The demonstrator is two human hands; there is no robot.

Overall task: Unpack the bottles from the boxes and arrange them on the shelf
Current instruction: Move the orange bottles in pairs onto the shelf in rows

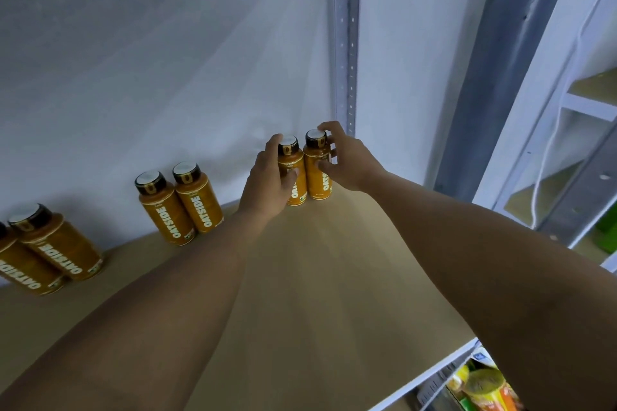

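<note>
Two orange Oatside bottles with dark caps stand side by side at the back right of the brown shelf board (317, 277), against the white wall. My left hand (267, 183) wraps around the left bottle (295, 173). My right hand (347, 160) grips the right bottle (315, 170) from its right side. Both bottles are upright and rest on the board. Another pair of the same bottles (182, 203) stands further left along the wall. A third pair (50, 250) leans into view at the far left edge.
A grey perforated shelf post (347, 43) rises just right of the held bottles. Beyond it, a second shelving unit (587, 103) stands to the right. Colourful packages (484, 384) sit on a lower level at the bottom right.
</note>
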